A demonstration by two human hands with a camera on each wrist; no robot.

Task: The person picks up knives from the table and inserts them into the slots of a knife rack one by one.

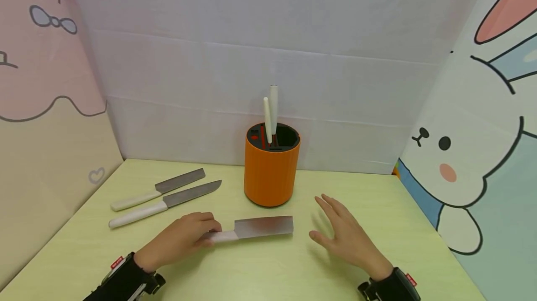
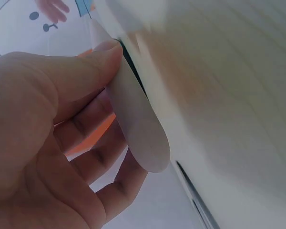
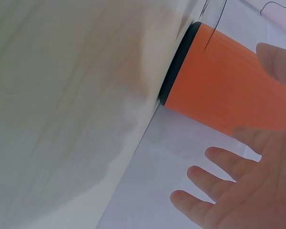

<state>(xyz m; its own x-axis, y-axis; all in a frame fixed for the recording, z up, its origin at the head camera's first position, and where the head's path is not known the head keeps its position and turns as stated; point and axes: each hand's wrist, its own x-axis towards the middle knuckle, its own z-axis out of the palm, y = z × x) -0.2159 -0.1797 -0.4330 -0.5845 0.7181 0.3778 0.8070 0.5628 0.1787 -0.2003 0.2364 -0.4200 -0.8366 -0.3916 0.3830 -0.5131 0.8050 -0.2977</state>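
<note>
In the head view my left hand (image 1: 184,238) grips the white handle of a cleaver (image 1: 264,227), whose broad blade points right, low over the table. The left wrist view shows thumb and fingers pinching that handle (image 2: 138,129). My right hand (image 1: 346,238) hovers right of the blade tip, fingers spread and holding nothing. Behind the cleaver stands an orange knife block (image 1: 270,177) with a black top; two white-handled utensils (image 1: 273,110) rise from its slots. To the left lie a smaller cleaver (image 1: 180,181) and a chef's knife (image 1: 190,195), both with white handles.
The pale wooden table (image 1: 361,198) reaches back to a white cloth wall (image 1: 268,49). Printed cartoon panels flank it, pink and cream at left, a white rabbit (image 1: 440,180) at right. The knife block stands near the table's back edge.
</note>
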